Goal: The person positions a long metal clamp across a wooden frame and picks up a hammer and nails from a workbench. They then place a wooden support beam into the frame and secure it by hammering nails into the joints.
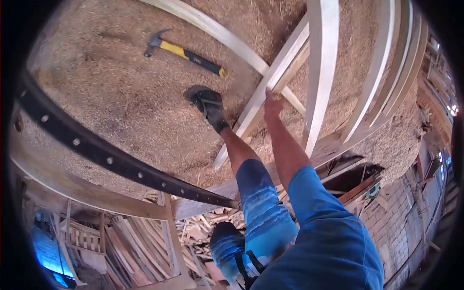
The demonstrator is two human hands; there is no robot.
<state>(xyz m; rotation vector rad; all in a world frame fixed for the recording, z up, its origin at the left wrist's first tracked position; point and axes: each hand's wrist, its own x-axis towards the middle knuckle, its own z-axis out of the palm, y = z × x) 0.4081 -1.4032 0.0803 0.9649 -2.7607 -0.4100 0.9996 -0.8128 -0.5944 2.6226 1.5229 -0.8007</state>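
Observation:
My right hand (274, 106) grips the edge of a pale wooden beam (276, 72) that slants across the view, its thumb lying along the near face. The other fingers are partly hidden beneath the beam. Beside it rises a tall curved wooden rib (323, 67). A thinner curved strip (217, 34) passes behind the beam near my hand. On the sawdust to the left lies a claw hammer (186, 54) with a yellow and black handle, touched by neither hand. My left hand is out of view.
My foot in a dark sandal (208, 104) stands on sawdust (121, 106) next to the beam. A dark curved band (92, 148) with bolt-like spots crosses at left. More ribs (374, 72) stand at right. Scrap wood (208, 220) and stacked planks (130, 251) lie below; an opening (355, 179) gapes at right.

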